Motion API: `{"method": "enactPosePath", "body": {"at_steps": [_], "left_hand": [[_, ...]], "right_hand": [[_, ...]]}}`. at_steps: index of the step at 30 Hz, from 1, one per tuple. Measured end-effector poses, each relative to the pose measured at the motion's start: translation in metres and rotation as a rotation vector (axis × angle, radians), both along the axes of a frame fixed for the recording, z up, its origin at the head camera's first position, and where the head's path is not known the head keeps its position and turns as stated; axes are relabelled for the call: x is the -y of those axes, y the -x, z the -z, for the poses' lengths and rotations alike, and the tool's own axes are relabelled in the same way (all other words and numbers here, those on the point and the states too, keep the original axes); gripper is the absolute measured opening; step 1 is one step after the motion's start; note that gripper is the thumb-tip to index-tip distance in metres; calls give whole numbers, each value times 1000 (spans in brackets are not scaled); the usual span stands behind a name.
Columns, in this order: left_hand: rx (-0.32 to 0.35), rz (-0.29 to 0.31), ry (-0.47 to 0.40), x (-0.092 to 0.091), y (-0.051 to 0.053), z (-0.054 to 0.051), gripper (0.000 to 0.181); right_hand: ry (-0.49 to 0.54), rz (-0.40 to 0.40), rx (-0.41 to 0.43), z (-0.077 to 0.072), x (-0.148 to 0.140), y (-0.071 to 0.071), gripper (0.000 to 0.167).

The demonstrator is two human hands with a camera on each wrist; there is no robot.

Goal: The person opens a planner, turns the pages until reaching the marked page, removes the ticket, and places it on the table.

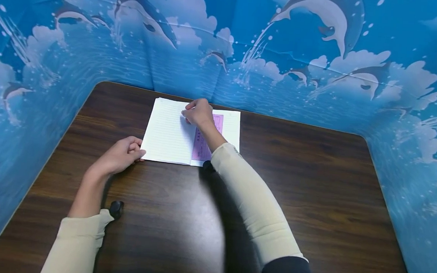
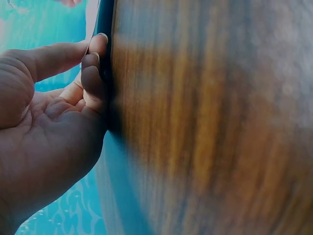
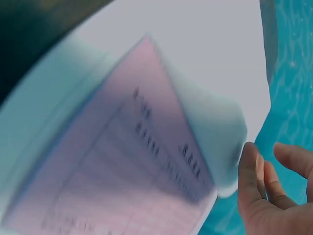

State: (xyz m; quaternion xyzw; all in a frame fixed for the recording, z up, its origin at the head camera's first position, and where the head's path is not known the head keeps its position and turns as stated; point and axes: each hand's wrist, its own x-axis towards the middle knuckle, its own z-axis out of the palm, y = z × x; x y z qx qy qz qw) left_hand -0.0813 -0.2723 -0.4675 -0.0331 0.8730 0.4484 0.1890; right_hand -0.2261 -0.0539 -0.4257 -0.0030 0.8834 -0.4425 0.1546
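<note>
An open notebook [image 1: 166, 134] with lined white pages lies near the table's far edge. A pink printed sheet [image 1: 202, 146] rests on its right page, along the fold. At the lower left corner of the notebook, my left hand [image 1: 118, 155] pinches the edge between thumb and fingers; the left wrist view shows the thumb against the thin edge. My right hand [image 1: 199, 113] is over the upper part of the notebook near the fold, its forearm crossing the right page. In the right wrist view, its fingers [image 3: 249, 181] are beside the page edge, with the thumb apart from them.
The dark wood-grain table [image 1: 312, 191] extends to both sides and toward me. A blue curtain [image 1: 244, 63] printed with dolphins stands behind it and at its sides. A small black device [image 1: 116, 209] sits at the left sleeve's cuff.
</note>
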Motion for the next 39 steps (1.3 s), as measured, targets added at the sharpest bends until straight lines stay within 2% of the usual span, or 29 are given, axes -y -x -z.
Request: {"method": "enactPosePath", "body": {"at_steps": [13, 19, 20, 22, 26, 27, 29, 32, 35, 39], "left_hand": [[7, 10, 8, 1, 3, 1, 50], [15, 8, 23, 2, 3, 0, 49], [18, 8, 25, 1, 3, 0, 49], [19, 8, 25, 1, 2, 0, 49], [26, 3, 26, 1, 1, 0, 48], [25, 3, 24, 1, 2, 0, 48], [24, 3, 22, 1, 2, 0, 48], [21, 4, 16, 2, 2, 0, 48], [29, 4, 18, 2, 2, 0, 47], [36, 4, 16, 2, 2, -1, 47]], "right_hand": [[-51, 55, -40, -12, -38, 12, 18], [-102, 80, -16, -10, -55, 21, 18], [-111, 89, -11, 3, -61, 31, 17], [-136, 100, -8, 12, -68, 40, 16], [-226, 119, 1, 44, -85, 65, 13], [-250, 123, -4, 39, -86, 61, 12], [-278, 135, -3, 44, -91, 64, 12], [-248, 163, -10, 32, -95, 51, 11], [-216, 179, -3, 13, -94, 32, 11], [-226, 198, -11, 5, -94, 22, 11]]}}
